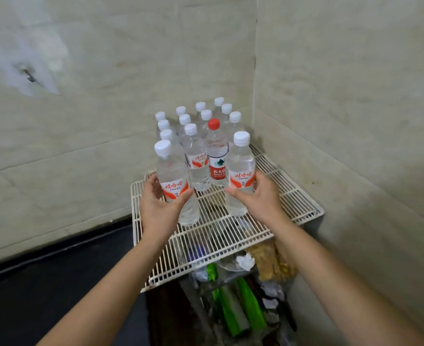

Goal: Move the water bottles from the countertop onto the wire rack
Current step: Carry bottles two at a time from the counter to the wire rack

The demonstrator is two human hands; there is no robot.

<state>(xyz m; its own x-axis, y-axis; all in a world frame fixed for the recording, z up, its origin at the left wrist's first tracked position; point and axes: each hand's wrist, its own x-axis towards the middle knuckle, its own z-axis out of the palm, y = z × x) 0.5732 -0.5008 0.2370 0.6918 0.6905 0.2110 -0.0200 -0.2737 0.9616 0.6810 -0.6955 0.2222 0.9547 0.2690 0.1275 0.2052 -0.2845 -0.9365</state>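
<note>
Tiled walls corner the wire rack, crowded with standing bottles. At its front, the left hand and right hand curl their fingers round the labels of the left bottle and right bottle — full, likely weighty, thin-walled and slick — best held mid-body.

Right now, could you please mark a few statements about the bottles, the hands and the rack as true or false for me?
1. The left hand grips the front-left bottle, which has a white cap. True.
2. The right hand holds the red-capped bottle. False: it grips the white-capped front-right bottle; the red-capped bottle stands untouched on the wire rack behind.
3. The wire rack sits in a corner where two walls meet. True.
4. The bottles at the back lie on their sides. False: the back bottles stand upright.
</note>
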